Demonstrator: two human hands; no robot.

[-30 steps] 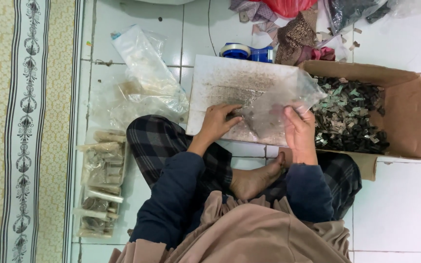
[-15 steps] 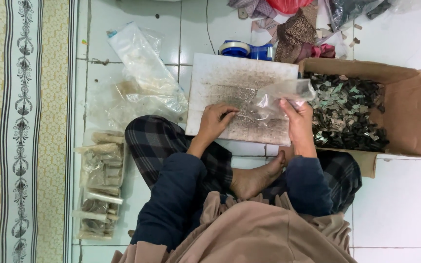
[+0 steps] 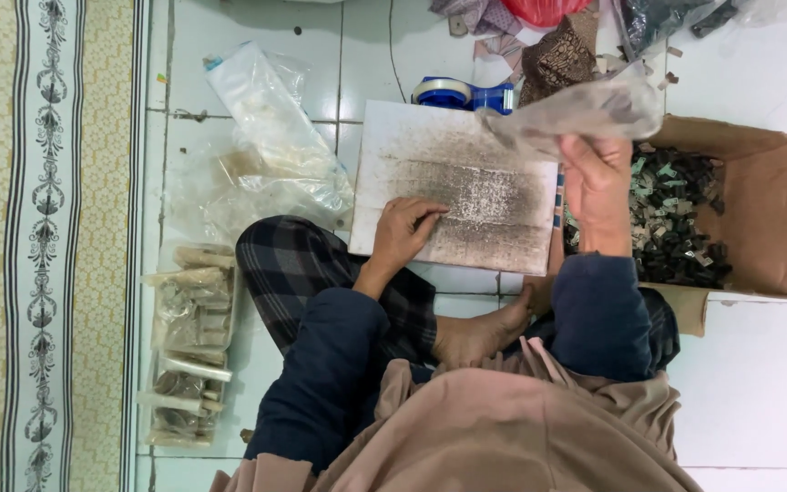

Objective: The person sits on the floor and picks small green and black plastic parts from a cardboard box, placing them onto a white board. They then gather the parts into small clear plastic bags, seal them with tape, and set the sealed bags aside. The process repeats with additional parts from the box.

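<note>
Head view: right hand (image 3: 598, 187) pinches a clear plastic bag (image 3: 576, 107), raised above the cardboard box (image 3: 762, 214) of small dark pieces at right. Left hand (image 3: 404, 232), fingers spread, presses the dusty white board (image 3: 457, 187) lying on the tiled floor (image 3: 758, 383), blue tape dispenser (image 3: 462, 93) beyond.

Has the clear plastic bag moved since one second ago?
Yes. The right hand has lifted the plastic bag off the white board, up and toward the cardboard box.
</note>
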